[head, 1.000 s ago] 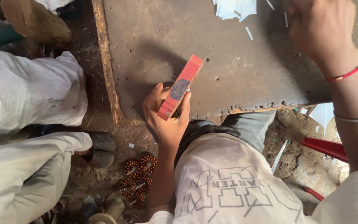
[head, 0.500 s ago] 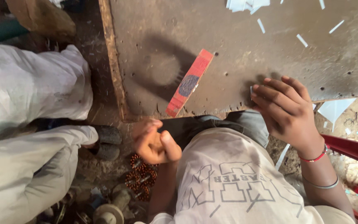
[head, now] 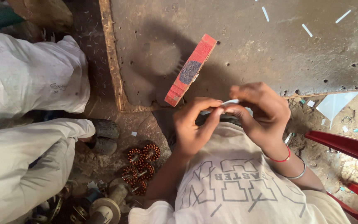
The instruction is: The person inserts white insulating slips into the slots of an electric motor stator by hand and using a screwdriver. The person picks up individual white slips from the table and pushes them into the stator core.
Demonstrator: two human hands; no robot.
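The fingertips of both hands meet on a small thin white strip of paper-like material (head: 228, 103), held just above the near edge of the board. The left hand (head: 195, 124) pinches the strip's left part between thumb and forefinger; the right hand (head: 262, 112) pinches its right part, the remaining fingers curled loosely. The right wrist carries a red thread band (head: 279, 159) and a silver metal bangle (head: 297, 174).

Change of state: one second ago the left hand gripped the flat red rectangular block with a dark worn patch (head: 190, 70), and the right hand reached to the far part of the board. The block now lies released on the grey-brown worn wooden board (head: 249, 49), just beyond the left hand, and both hands have come together on the strip. This indicates the work has passed from the block to the strip.

Further white strips (head: 306, 30) lie scattered on the far right of the board. Copper-wound coil parts (head: 142, 159) rest on the ground at near left. Another person's white-clad legs (head: 25, 83) occupy the left. A red plastic chair (head: 344, 145) stands at right.
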